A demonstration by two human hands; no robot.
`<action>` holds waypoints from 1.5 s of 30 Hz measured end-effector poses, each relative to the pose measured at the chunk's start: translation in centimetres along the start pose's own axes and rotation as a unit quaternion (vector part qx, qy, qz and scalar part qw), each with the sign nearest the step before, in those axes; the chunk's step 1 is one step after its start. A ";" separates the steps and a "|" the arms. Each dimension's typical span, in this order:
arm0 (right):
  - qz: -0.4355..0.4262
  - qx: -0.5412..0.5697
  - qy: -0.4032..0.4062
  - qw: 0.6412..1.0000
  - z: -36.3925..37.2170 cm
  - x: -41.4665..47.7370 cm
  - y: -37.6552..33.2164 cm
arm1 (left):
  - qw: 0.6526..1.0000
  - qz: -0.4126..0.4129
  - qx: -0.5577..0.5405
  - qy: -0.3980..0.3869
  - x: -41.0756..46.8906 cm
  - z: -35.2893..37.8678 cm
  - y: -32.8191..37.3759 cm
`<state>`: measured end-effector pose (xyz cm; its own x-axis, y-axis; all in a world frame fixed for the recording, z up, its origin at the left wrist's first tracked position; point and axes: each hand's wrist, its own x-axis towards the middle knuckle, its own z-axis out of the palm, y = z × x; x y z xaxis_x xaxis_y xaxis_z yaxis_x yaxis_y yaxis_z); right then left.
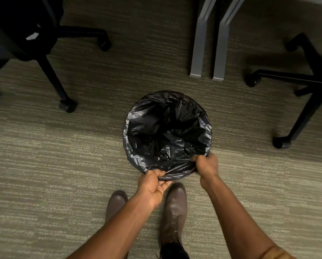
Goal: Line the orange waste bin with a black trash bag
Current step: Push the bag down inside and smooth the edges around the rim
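A glossy black trash bag (167,131) fills a round bin standing on the carpet in the middle of the head view. The bag is folded over the whole rim, so the orange bin itself is hidden under it. My left hand (154,186) pinches the bag's edge at the near rim, palm turned up. My right hand (206,165) grips the bag's edge at the near right of the rim, fingers curled over it. The bag's inside is crumpled and hollow.
Black office chair bases with castors stand at the left (67,105) and at the right (281,142). Two grey desk legs (207,58) stand behind the bin. My brown shoes (175,208) are just in front of it, on greenish carpet.
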<state>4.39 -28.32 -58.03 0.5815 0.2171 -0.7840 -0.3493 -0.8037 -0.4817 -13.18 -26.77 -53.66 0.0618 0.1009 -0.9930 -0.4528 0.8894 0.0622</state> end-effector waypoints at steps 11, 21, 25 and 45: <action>-0.129 -0.220 0.055 0.965 -1.8 1.5 -8.8 | 0.976 -0.031 0.215 0.004 -1.2 -0.3 0.9; -0.601 -0.595 -0.093 0.526 -0.4 -1.7 -6.5 | 0.558 0.304 0.772 0.014 -3.5 0.2 3.4; -0.513 -0.729 -0.167 0.421 1.2 0.4 -6.6 | 0.360 0.461 0.810 -0.034 -0.8 2.2 3.6; -0.552 -0.732 -0.145 0.373 4.1 2.4 -11.2 | 0.236 0.418 0.874 -0.070 1.7 5.4 6.1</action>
<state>6.73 -16.51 -56.08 -0.4000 0.7436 -0.5358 0.8838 0.4677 -0.0107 -11.05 -18.74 -54.38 0.6853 0.4724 -0.5542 0.6932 -0.6562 0.2979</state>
